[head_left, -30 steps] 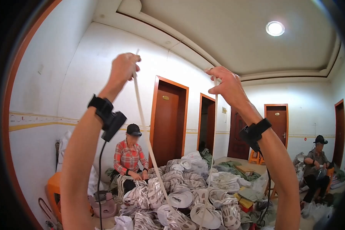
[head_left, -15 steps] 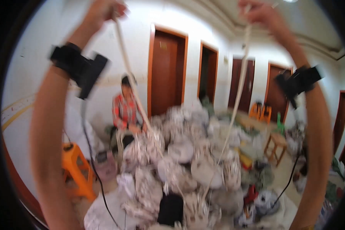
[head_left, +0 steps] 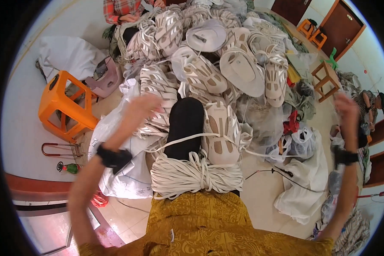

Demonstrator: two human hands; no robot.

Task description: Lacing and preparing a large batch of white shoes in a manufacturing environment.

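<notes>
My left hand [head_left: 143, 110], blurred, is raised over the left part of a pile of shoe uppers, with its fingers apart and nothing in them. Far off to the right, my right hand [head_left: 347, 110] is lifted, also blurred; its fingers look loose and no lace shows in it. A flat cream shoelace [head_left: 181, 140] lies across a black, rounded, shoe-shaped form [head_left: 184, 123] and a beige shoe upper [head_left: 221, 138] beside it. Its right end trails past the upper. Against my lap rests a tied bundle of cream laces [head_left: 192, 175].
Beyond lies a large heap of beige and white shoe uppers [head_left: 205, 72]. An orange stool [head_left: 66, 106] and a pink basin [head_left: 104, 81] stand left. A person in a plaid shirt [head_left: 128, 10] sits behind the heap. Wooden stool [head_left: 326, 81] and white sack [head_left: 305, 192] are at right.
Both hands have come down from high overhead and parted from the lace, which now lies over the black form and the upper. The view has tilted downward.
</notes>
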